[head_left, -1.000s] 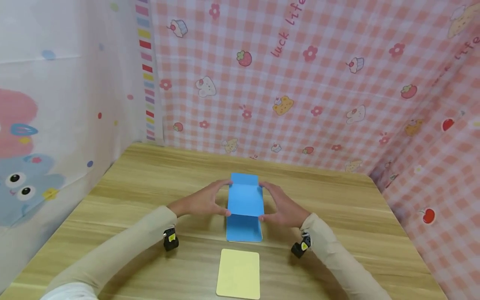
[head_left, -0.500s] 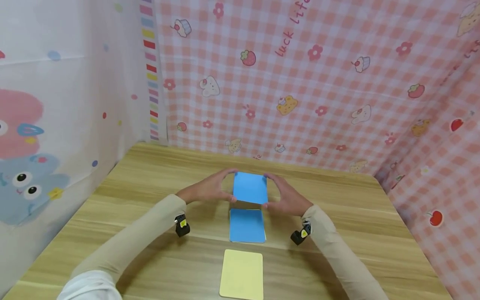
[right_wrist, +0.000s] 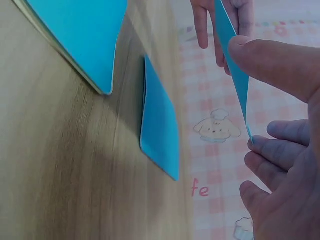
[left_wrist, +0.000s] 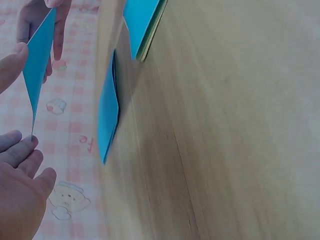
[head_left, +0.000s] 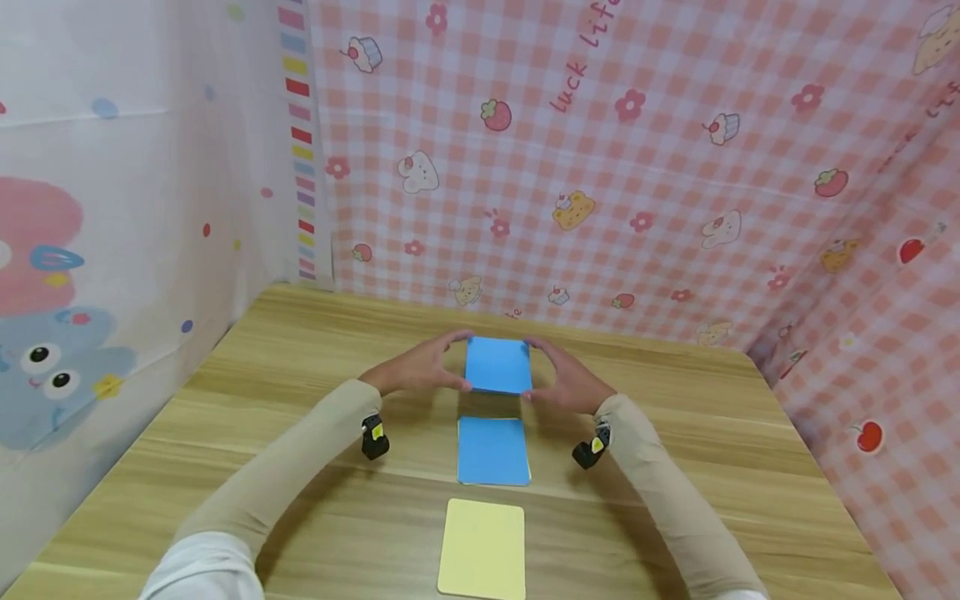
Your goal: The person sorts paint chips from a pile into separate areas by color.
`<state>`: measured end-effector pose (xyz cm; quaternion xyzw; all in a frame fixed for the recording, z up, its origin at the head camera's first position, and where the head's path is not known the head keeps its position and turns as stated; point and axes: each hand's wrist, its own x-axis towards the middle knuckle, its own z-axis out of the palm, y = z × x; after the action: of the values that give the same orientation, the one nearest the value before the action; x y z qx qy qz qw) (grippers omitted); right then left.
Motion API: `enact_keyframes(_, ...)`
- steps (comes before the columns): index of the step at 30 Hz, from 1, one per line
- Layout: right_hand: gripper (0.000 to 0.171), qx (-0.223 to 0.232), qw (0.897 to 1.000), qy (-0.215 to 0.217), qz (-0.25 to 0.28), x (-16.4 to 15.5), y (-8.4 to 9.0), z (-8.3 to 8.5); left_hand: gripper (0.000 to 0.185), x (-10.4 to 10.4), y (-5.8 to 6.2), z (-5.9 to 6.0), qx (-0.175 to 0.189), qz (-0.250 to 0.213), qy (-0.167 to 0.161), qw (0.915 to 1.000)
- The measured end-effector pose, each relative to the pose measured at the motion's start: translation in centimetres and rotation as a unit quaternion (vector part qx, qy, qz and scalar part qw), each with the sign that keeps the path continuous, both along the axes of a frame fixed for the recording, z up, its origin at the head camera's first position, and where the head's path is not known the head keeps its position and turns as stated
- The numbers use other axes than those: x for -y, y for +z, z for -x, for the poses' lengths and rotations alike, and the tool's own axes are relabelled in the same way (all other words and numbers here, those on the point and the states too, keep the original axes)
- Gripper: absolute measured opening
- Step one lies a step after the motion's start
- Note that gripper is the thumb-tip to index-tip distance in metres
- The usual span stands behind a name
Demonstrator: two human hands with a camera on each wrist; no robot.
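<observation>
A blue card (head_left: 498, 365) is held between the two hands above the table. My left hand (head_left: 420, 367) pinches its left edge between thumb and fingertips, and my right hand (head_left: 570, 383) does the same on the right. Beneath it, in both wrist views, a small pile of blue cards (left_wrist: 108, 110) lies on the table, largely hidden by the held card in the head view. Nearer the person, a second stack (head_left: 493, 451) shows a blue card on top and yellow edges (right_wrist: 55, 50) below.
Closest to the person lies a yellow card (head_left: 482, 548) on the wood-grain table (head_left: 300, 517). A pink checked cloth (head_left: 600, 167) hangs behind the table and along its right side, with a white patterned cloth (head_left: 150, 208) at the left.
Both hands have carried the blue card away from the person, from above the gap between the two blue piles to over the far pile. The stacks and yellow card stay put.
</observation>
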<state>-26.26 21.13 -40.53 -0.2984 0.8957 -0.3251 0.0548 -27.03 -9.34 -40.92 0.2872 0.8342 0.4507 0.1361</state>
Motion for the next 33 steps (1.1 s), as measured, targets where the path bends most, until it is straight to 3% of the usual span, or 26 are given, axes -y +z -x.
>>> enact_keyframes(16,0.095,0.045,0.999,-0.025,-0.014,0.4,-2.1,3.0,0.097,-0.6,-2.0,3.1,-0.004,0.015,-0.002,0.9999)
enact_keyframes(26,0.097,0.070,0.997,-0.028,-0.012,0.4,-4.1,4.0,0.095,-1.1,-3.5,3.5,0.033,0.019,0.002,0.9993)
enact_keyframes(33,0.094,0.076,0.996,-0.039,-0.024,0.3,-4.5,4.4,0.093,-1.4,-3.8,4.0,0.030,0.028,0.000,0.9992)
